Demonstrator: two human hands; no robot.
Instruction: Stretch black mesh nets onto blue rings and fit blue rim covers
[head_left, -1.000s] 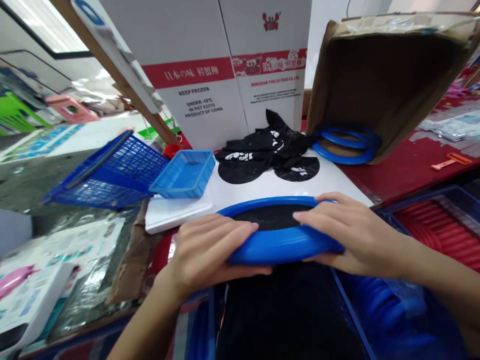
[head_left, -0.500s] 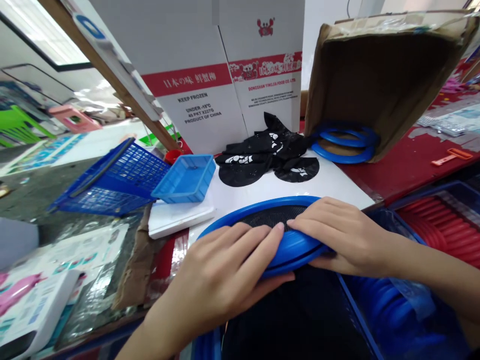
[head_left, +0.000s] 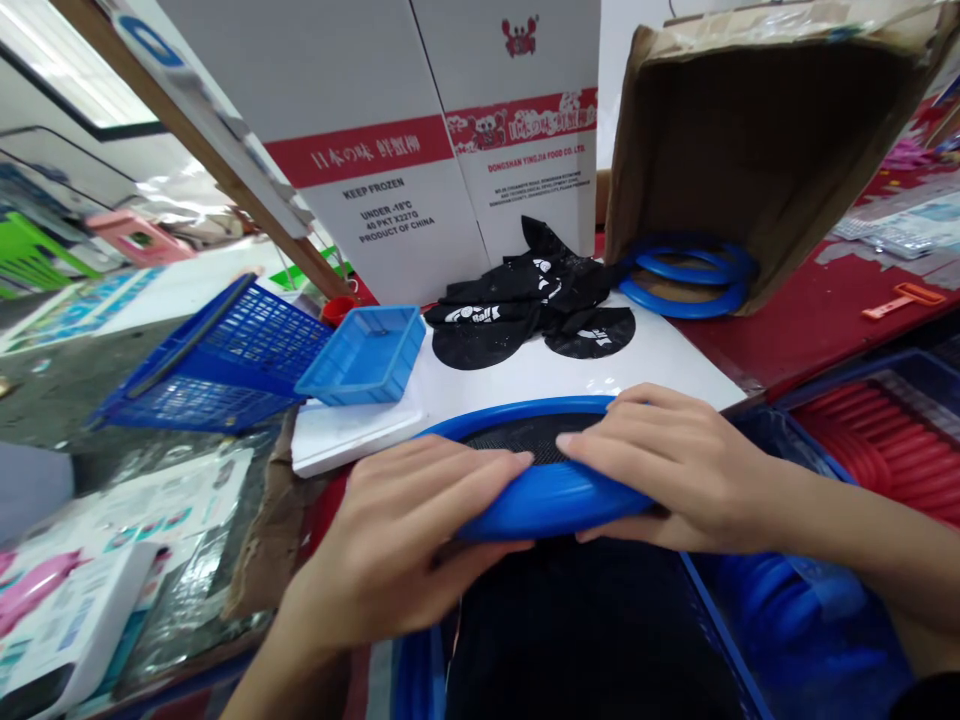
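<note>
A blue plastic ring with black mesh fabric across it [head_left: 555, 505] is held near my body, tilted over the front of the white board [head_left: 667, 370]. My left hand [head_left: 405, 520] grips the ring's near left side, thumb below and fingers on top. On the near right side my right hand [head_left: 667, 470] grips the same rim, its fingertips at the edge of the mesh. Beyond the ring, black round fabric pieces with white print [head_left: 480, 335] lie in a loose pile on the board.
Blue rings [head_left: 682, 300] lie in an open cardboard box [head_left: 720, 150] at the back right. A small blue tray [head_left: 367, 360] and a blue basket [head_left: 217, 350] are on the left. Red rings [head_left: 885, 440] fill a crate at right. White cartons [head_left: 390, 100] stand behind.
My left hand has shifted left along the rim, and the gap between my hands has widened. The dark slit along the ring's near edge no longer shows. The view has shifted slightly.
</note>
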